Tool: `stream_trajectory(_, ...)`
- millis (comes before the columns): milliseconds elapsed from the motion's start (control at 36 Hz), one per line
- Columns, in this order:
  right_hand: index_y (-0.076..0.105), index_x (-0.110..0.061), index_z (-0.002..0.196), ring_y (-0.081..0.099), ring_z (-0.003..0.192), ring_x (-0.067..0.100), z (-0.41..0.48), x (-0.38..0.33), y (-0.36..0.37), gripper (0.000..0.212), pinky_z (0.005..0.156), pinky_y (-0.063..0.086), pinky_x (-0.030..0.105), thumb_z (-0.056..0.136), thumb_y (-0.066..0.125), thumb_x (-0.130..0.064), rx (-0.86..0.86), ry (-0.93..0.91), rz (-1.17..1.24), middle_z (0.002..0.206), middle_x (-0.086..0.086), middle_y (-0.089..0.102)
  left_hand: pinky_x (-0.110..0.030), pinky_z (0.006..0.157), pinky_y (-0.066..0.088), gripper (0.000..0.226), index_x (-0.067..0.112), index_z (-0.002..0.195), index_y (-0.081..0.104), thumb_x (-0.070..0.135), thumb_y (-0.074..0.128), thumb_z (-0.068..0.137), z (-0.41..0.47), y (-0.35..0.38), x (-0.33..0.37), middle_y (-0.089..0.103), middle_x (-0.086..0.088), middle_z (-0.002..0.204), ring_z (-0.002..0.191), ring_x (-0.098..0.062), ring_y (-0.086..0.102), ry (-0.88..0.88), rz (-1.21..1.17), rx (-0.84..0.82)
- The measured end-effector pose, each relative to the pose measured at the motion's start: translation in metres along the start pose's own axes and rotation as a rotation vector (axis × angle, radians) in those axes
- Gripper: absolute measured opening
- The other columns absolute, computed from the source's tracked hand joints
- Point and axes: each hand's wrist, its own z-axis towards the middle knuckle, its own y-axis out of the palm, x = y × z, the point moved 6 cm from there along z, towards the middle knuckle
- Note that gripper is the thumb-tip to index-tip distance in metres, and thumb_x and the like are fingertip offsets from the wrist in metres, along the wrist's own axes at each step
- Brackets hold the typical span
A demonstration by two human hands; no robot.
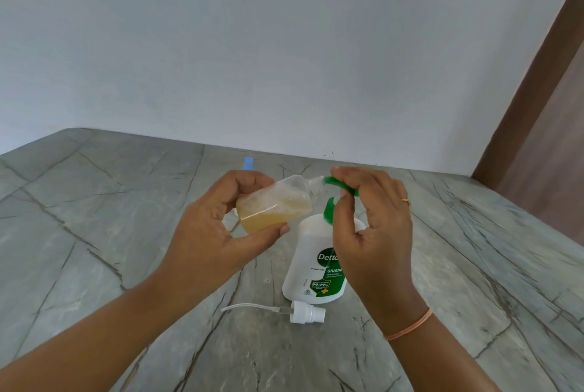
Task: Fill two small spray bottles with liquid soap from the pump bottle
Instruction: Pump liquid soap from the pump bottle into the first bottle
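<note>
The left hand (215, 233) grips a small spray bottle (275, 205), uncapped, tilted and part full of amber soap, with its neck at the spout of the green pump head (339, 184). The right hand (376, 227) curls its fingers over that pump head on the white pump bottle (313, 258), which stands mid-counter (126, 202). A white spray cap (308, 312) lies just nearer.

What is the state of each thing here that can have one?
small spray bottle: uncapped, tilted, partly filled with amber soap, mouth at the spout.
pump bottle: upright on the table.
spray cap: off, lying on the table with its tube.
left hand: grips the small spray bottle.
right hand: fingers curled on the pump bottle's green head.
blue object: mostly hidden, unclear.
</note>
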Motion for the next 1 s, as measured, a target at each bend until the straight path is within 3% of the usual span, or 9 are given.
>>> stream_trajectory(250,0.064,-0.012,0.100,0.053,0.091,0.016,-0.0072,0.0031,0.0076,0.025,0.072,0.046,0.044,0.083,0.046,-0.009,0.031,-0.019,0.029,0.098,-0.003,0.061,-0.011,0.074,0.048,0.043,0.039,0.101,0.057,0.044,0.073,0.062,0.0003,0.0005,-0.0009,0.064,0.018,0.098,0.092,-0.009,0.062,-0.001,-0.009,-0.003)
stream_trajectory(472,0.065,-0.015,0.098,0.052,0.090,0.012,-0.0002,0.0013,-0.0009,0.026,0.073,0.047,0.043,0.082,0.043,-0.014,0.002,0.039,0.036,0.096,-0.014,0.055,-0.011,0.074,0.048,0.043,0.039,0.102,0.056,0.044,0.073,0.062,0.0000,0.0018,-0.0007,0.064,0.018,0.099,0.092,-0.009,0.062,0.007,-0.015,-0.011)
stream_trajectory(1000,0.064,-0.012,0.101,0.054,0.092,0.016,-0.0078,0.0037,0.0062,0.025,0.074,0.046,0.043,0.083,0.046,-0.009,0.010,-0.029,0.006,0.099,-0.003,0.062,-0.009,0.074,0.047,0.043,0.036,0.101,0.057,0.046,0.072,0.062,0.0016,-0.0012,-0.0006,0.063,0.020,0.098,0.091,-0.007,0.061,0.015,0.006,0.009)
